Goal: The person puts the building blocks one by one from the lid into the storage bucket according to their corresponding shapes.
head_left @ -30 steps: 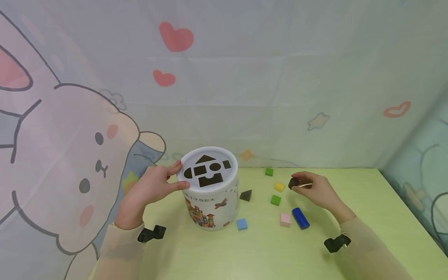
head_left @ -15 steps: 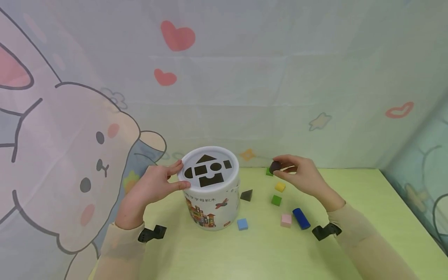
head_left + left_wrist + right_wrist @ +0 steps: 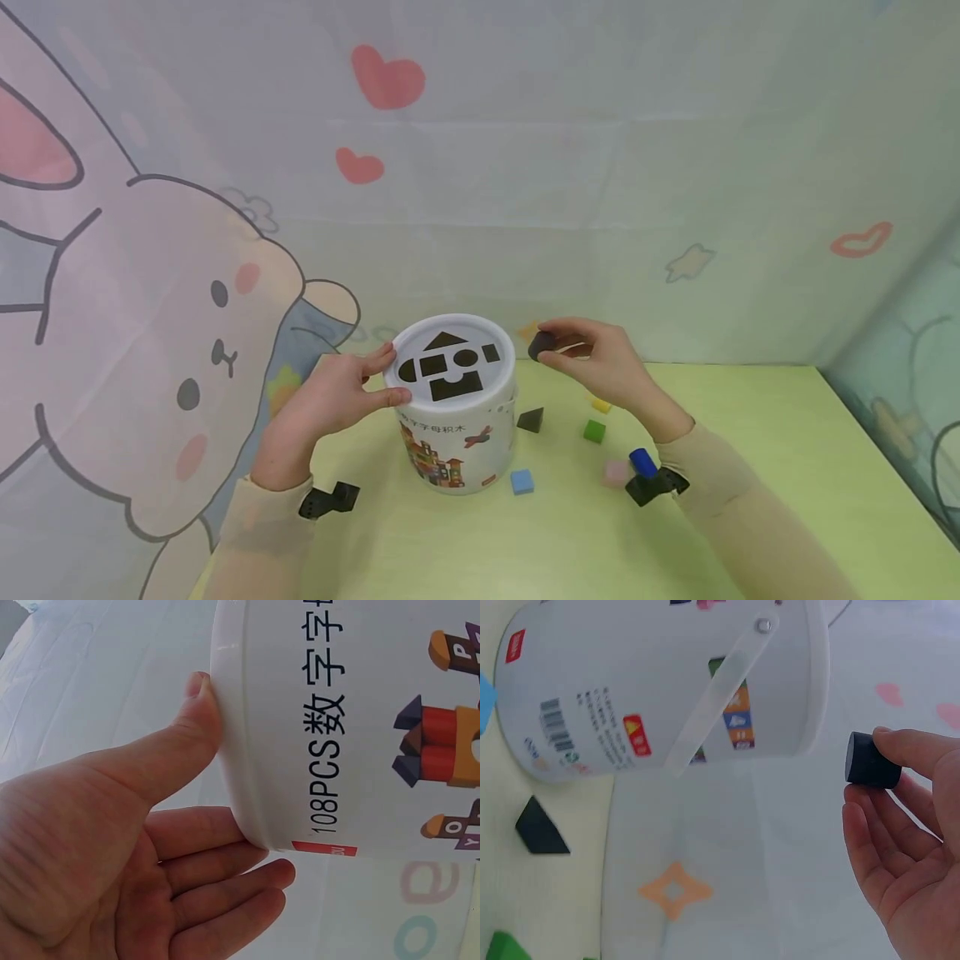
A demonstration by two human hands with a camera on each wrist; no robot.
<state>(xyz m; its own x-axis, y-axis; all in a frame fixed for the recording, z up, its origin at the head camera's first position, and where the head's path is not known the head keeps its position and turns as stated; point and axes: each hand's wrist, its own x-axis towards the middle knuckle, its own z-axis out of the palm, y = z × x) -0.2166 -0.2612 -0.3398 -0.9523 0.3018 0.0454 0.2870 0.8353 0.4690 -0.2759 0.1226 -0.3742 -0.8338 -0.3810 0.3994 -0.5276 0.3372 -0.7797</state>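
A white toy-block bucket [image 3: 456, 446] stands upright, its lid [image 3: 492, 382] cut with several shaped holes. My left hand [image 3: 339, 387] holds the left side of the lid's rim between thumb and index finger; in the left wrist view the other fingers reach out below the rim. My right hand [image 3: 603, 357] pinches a small black cylinder block [image 3: 874, 760] between thumb and fingertips. It holds the block in the air just right of the lid, about level with it. On the table beside the bucket lies a black triangular block [image 3: 531, 420].
On the green table [image 3: 465, 550] right of the bucket lie a light blue block [image 3: 522, 482], a green block [image 3: 595, 431], a pink block [image 3: 617, 473] and a blue cylinder [image 3: 642, 462]. A yellow block [image 3: 602, 405] is partly behind my right hand. A printed cloth [image 3: 525, 183] hangs behind.
My right hand has carried the black cylinder leftward and up, from over the right part of the table to beside the lid. My left hand stays on the rim.
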